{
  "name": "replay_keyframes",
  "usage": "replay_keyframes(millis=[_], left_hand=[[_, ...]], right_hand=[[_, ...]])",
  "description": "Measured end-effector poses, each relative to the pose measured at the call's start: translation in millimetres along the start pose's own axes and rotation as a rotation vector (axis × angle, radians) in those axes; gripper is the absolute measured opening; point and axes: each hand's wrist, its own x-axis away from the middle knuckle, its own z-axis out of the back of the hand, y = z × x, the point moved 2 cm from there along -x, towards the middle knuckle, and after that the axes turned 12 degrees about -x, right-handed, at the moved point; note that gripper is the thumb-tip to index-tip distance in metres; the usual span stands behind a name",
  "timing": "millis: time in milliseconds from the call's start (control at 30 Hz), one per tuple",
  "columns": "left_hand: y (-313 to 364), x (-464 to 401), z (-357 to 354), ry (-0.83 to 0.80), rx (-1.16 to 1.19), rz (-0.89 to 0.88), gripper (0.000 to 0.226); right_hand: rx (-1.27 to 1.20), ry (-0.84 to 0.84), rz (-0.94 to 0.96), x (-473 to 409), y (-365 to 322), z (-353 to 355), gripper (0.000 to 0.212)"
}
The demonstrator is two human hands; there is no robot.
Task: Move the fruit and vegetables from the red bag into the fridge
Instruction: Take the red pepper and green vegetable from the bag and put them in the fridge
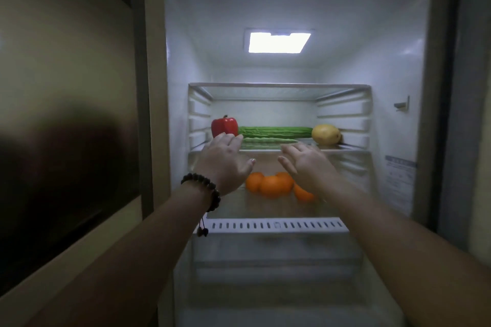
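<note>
The open fridge (398, 66) fills the view. On its middle glass shelf (350, 148) stand a red bell pepper (224, 126), a long green bitter gourd (276, 131) with a second green vegetable (268, 140) in front of it, and a yellow lemon (326, 134). Several oranges (273, 185) lie on the shelf below. My left hand (225, 164), with a dark bead bracelet on the wrist, and my right hand (305, 162) reach to the front edge of the middle shelf, fingers straight, holding nothing. The red bag is out of view.
A top glass shelf (279, 85) sits under the lit lamp (279, 42). A white slotted drawer cover (276, 225) lies under the oranges. A dark glossy door panel (66, 114) stands on the left.
</note>
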Motion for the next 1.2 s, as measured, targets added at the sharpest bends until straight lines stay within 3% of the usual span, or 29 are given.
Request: replay_keyframes(millis=[200, 633, 833, 1033, 1200], left_hand=[[24.9, 36.8, -5.6, 0.079, 0.106, 0.003, 0.066], [101.5, 131.4, -9.7, -0.107, 0.328, -0.12, 0.068], [148.4, 193.2, 25.9, -0.115, 0.387, -0.19, 0.07], [206.6, 269.0, 84.5, -0.196, 0.496, -0.338, 0.069], [276.7, 335.9, 135.9, -0.226, 0.581, -0.493, 0.071]], right_hand=[[-0.119, 0.094, -0.095, 57.2, -10.3, 12.2, 0.047], [0.08, 0.039, -0.35, 220.5, -24.4, 58.7, 0.052], [0.11, 0.066, -0.411, 306.9, -44.9, 84.2, 0.067], [0.236, 0.081, -0.502, 429.8, -76.6, 138.7, 0.055], [0.316, 0.073, -0.675, 527.8, -103.8, 196.4, 0.061]])
